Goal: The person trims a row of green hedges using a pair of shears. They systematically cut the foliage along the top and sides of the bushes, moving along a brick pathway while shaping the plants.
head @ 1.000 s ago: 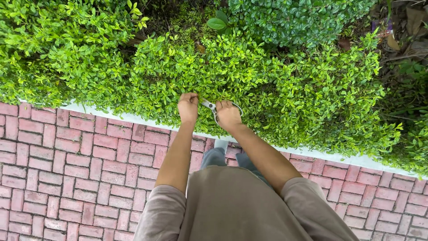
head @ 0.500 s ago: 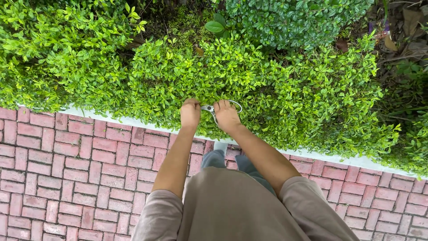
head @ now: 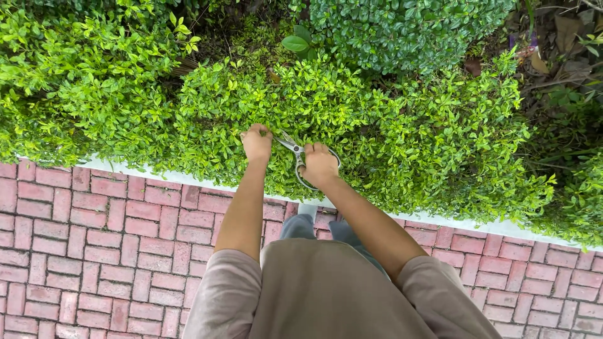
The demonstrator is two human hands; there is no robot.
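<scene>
While I watch, the right hand (head: 319, 164) grips metal shears (head: 296, 156) mid-frame.
Left hand (head: 257, 142), fisted, pinches hedge (head: 352, 119) sprigs taut beside the blades.

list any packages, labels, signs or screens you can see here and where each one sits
None in view: no package, label, sign or screen.
Only the low light-green leafy hedge, the white kerb, the red brick paving, and the metal scissors in the right hand, with the left hand closed among the leaves.
</scene>
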